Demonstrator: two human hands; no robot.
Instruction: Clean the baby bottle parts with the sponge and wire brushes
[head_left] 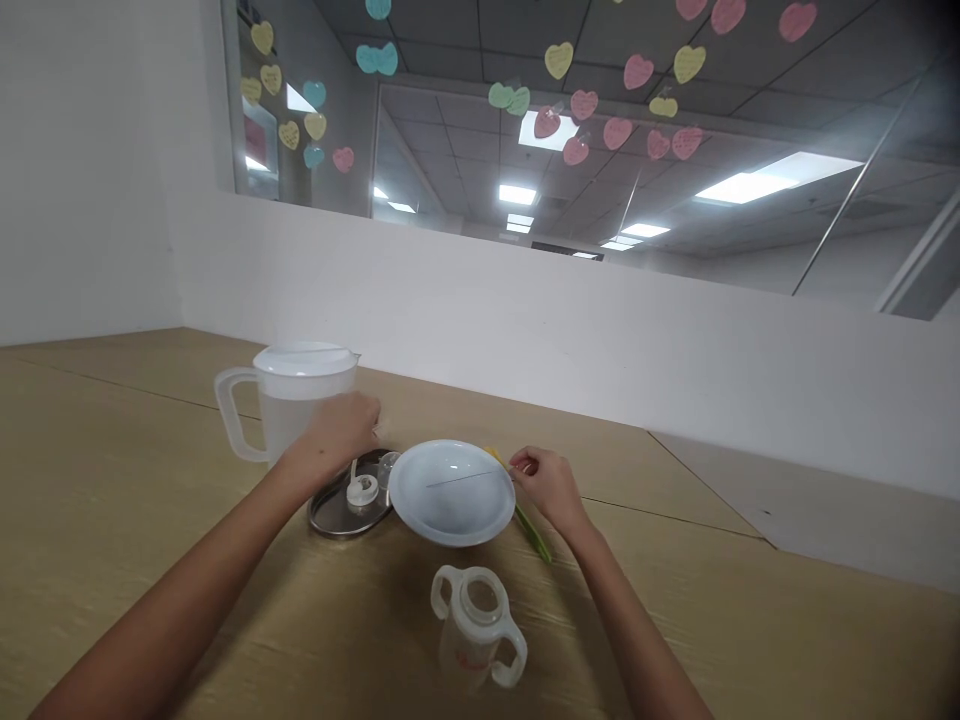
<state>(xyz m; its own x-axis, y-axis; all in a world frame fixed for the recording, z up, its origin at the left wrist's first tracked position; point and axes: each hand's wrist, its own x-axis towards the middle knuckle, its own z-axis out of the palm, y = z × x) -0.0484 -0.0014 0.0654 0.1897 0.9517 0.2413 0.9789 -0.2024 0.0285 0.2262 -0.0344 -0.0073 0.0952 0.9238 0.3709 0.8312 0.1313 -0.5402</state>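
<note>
My right hand (553, 488) pinches one end of a thin wire-like rod (469, 478), which reaches across the white bowl (452, 525). My left hand (345, 425) is closed in front of the pitcher, above a round metal tray (334, 518); a small pale bit shows at its fingertips, too unclear to name. On the tray lies a white ring-shaped part (362, 491) with a short tube, and a clear round piece (386, 468) sits by the bowl. Nearest me stands an uncapped two-handled baby cup (472, 630). A green and yellow long-handled item (534, 535) lies partly behind the bowl.
A lidded translucent pitcher (281, 415) stands at the left, handle outward. The wooden table (675, 620) meets a white wall (487, 310) at its back. Above is a window with heart-shaped notes (559, 61).
</note>
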